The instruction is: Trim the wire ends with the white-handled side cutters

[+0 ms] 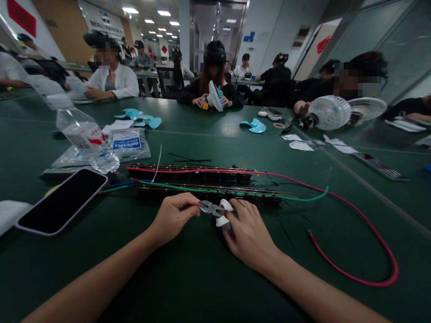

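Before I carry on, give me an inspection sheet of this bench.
Surface: dark green table, with seams across its top.
Job's things: pliers with white handles, in front of two long black strips lying side by side.
Hands: right hand grips the pliers; left hand pinches at their tip, and anything small held there is too fine to tell.
Clutter: phone, plastic bottle and plastic bag on the left; blue fan blades farther back.
Cables: red cable runs along the strips and loops back on the right; green wire reaches past their right end.
Surroundings: person opposite holding a white fan; others seated around.
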`<action>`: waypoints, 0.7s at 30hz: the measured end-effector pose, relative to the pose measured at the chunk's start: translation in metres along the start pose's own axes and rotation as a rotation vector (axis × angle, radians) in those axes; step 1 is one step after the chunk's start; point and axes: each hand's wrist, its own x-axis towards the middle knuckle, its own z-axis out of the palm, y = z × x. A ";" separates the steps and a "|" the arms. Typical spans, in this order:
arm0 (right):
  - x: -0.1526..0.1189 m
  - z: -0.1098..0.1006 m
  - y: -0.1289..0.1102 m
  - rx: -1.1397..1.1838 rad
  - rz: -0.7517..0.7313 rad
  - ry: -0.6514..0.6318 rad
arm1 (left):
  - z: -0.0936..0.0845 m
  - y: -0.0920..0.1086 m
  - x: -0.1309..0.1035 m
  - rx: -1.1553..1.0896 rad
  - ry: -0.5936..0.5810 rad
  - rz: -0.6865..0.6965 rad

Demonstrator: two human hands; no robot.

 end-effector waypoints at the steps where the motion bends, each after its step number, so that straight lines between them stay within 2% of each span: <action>1: 0.000 0.000 0.000 0.000 0.001 0.001 | 0.000 0.000 0.000 0.003 -0.008 -0.001; 21: 0.000 0.002 0.000 -0.003 0.027 -0.018 | -0.002 -0.002 -0.001 0.055 -0.033 0.011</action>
